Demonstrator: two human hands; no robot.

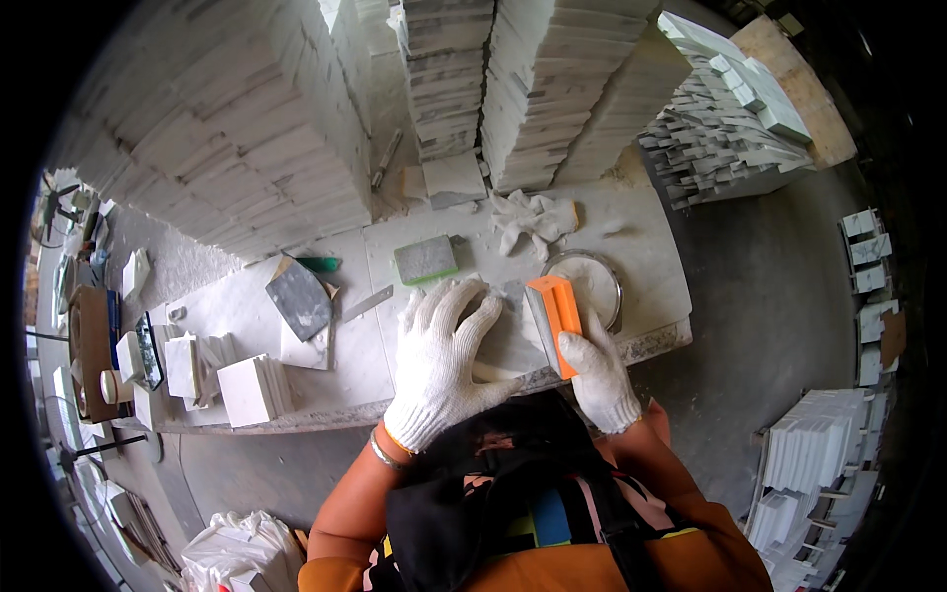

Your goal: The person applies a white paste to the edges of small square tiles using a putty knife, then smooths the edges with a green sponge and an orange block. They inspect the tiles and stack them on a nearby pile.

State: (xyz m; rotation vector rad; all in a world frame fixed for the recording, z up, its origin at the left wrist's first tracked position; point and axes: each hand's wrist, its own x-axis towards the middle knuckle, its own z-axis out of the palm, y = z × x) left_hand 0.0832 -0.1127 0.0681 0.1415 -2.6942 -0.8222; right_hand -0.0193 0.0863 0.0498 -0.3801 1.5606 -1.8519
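At frame centre, the white-gloved left hand (441,357) lies flat, grip open, on a pale stone slab (508,340); the gloved right hand (599,380) has its grip closed on an orange rectangular sanding block (554,311) on the white marble worktop (651,281).

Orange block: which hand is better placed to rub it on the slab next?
Right. The right hand already grips the orange block; the left hand lies flat on the slab, probably steadying it.

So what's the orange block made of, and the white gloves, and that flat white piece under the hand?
The orange block looks like smooth plastic with a grey abrasive face, probably a sanding pad. The gloves, on the left hand and right hand, look like knitted cotton: ribbed weave shows. The white piece seems to be veined, matte marble.
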